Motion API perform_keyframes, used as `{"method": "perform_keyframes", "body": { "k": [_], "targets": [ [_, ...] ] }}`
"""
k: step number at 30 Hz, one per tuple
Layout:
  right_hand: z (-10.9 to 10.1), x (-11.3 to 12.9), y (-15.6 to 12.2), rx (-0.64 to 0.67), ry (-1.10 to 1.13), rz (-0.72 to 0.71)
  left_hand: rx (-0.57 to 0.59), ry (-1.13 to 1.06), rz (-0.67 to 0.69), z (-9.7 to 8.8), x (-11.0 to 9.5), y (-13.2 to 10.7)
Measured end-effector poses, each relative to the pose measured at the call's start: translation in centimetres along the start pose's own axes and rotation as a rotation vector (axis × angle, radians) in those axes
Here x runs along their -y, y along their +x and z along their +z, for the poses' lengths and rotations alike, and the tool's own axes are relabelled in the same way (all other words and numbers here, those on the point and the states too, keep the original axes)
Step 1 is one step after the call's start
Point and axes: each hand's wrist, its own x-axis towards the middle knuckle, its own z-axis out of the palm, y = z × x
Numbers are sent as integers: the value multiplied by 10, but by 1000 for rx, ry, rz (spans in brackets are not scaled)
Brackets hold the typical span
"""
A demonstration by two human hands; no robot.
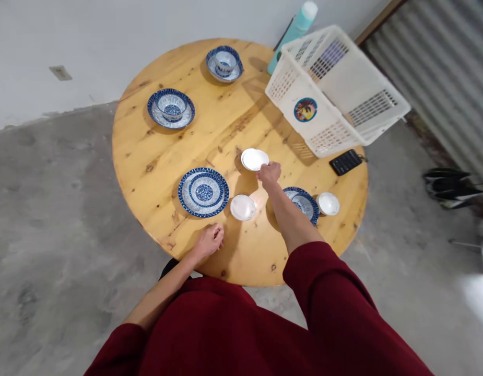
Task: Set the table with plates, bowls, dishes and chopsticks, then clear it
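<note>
The surface (155, 156) fills the middle of the frame. A basket (335, 89) stands at its upper right, with a bottle (299, 26) behind it at the top edge and a flat device (345, 162) just below it. At top centre a far bowl (224, 60) sits on a far plate (213, 70). At upper left a left bowl (171, 104) sits on a left plate (187, 116). Left of centre lies the near plate (203, 191), with a small dish (243, 207) just to its right. The right hand (270, 174) holds saucers (255, 159) at centre. Its forearm crosses another plate (306, 204), and a small bowl (328, 203) sits just right of that plate. The left hand (210, 240) rests at the near edge, below the near plate.
</note>
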Motion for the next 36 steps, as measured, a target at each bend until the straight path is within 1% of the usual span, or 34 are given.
{"method": "perform_keyframes", "body": {
  "k": [3,6,11,14,17,20,26,30,36],
  "targets": [
    [5,2,-13,-104,-86,-27,41,22,26,-1,3,-1],
    [7,3,-29,-155,-92,-33,86,19,49,-3,4,-2],
    [2,6,-47,-177,-9,32,98,66,87,-9,1,-4],
    [0,9,-47,-164,60,100,93,71,103,-10,-1,-5],
    [5,9,-42,-114,121,141,88,68,94,-9,-1,-5],
    [16,7,-38,-81,166,155,71,68,62,-8,1,-5],
    [36,5,-31,-86,208,148,38,61,13,-5,1,-6],
    [54,17,-26,-79,217,134,21,68,2,-3,-1,-6],
    [99,45,-14,-35,234,135,-3,59,-33,-1,1,-9]
  ]
}}
